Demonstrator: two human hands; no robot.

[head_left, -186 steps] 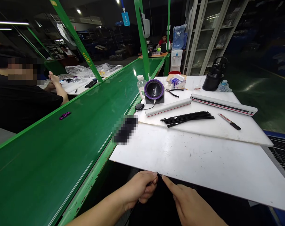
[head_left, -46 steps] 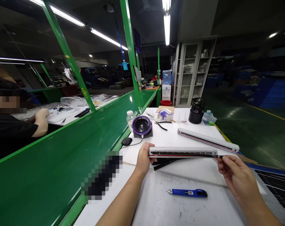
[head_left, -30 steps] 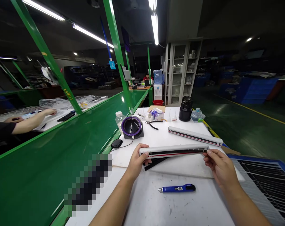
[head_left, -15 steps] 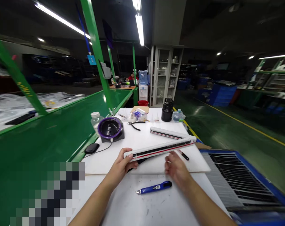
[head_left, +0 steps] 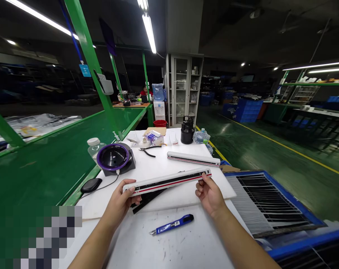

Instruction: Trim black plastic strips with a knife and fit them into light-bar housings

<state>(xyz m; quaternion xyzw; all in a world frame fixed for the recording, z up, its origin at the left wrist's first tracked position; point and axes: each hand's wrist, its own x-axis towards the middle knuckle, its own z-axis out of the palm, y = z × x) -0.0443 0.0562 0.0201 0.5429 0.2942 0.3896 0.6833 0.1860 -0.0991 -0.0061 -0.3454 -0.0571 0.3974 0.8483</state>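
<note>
A white model train car (head_left: 169, 182) with a black window band and a red stripe is held up between both hands. My left hand (head_left: 123, 198) closes on its left end, thumb on the side wall. At the right end, my right hand (head_left: 210, 194) pinches it between thumb and fingers. Beneath it lies a black strip (head_left: 147, 201), partly hidden by the car. Another white model train car (head_left: 193, 159) rests on the white foam board (head_left: 186, 196) farther back. Nearer me, a blue utility knife (head_left: 173, 225) lies on the table with its tip pointing left.
To the left stand a round black device with a purple rim (head_left: 114, 157), a black mouse (head_left: 91, 185) and a clear jar (head_left: 94, 147). Cutting pliers (head_left: 149, 151) and a black flask (head_left: 187, 130) are farther back. A blue-edged tray (head_left: 270, 198) of black strips sits right.
My right hand has come up and taken hold of the car's right end. The held car now sits apart from the other car in view. The whole view has shifted to the right.
</note>
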